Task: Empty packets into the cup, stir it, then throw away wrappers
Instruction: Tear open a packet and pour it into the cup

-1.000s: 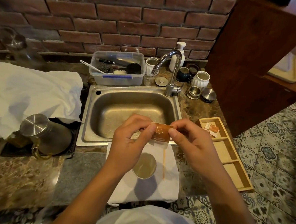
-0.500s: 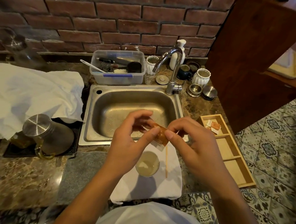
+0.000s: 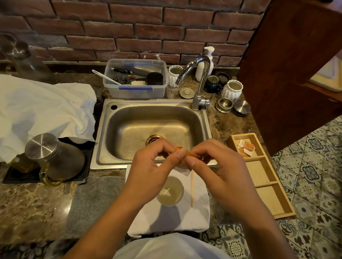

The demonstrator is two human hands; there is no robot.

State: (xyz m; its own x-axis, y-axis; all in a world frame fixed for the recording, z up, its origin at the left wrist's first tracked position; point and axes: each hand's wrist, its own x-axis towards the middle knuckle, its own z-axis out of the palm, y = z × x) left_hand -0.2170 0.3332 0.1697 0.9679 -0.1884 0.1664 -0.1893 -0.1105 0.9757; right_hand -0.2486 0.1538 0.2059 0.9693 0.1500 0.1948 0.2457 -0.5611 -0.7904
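Brick wall and a brown stone counter (image 3: 29, 204) fill the upper and left frame, with a steel sink (image 3: 154, 128) at centre. Just below the sink's front edge, both hands meet over a white cloth (image 3: 180, 221). The left hand (image 3: 149, 168) and right hand (image 3: 221, 173) each pinch an end of an orange packet (image 3: 186, 153) between thumb and fingertips, knuckles up, forearms rising from the bottom. Directly beneath stands the cup (image 3: 169, 192), a wooden stick (image 3: 192, 188) lying just right of it. More packets (image 3: 245, 147) sit in a wooden tray (image 3: 264, 176) at right.
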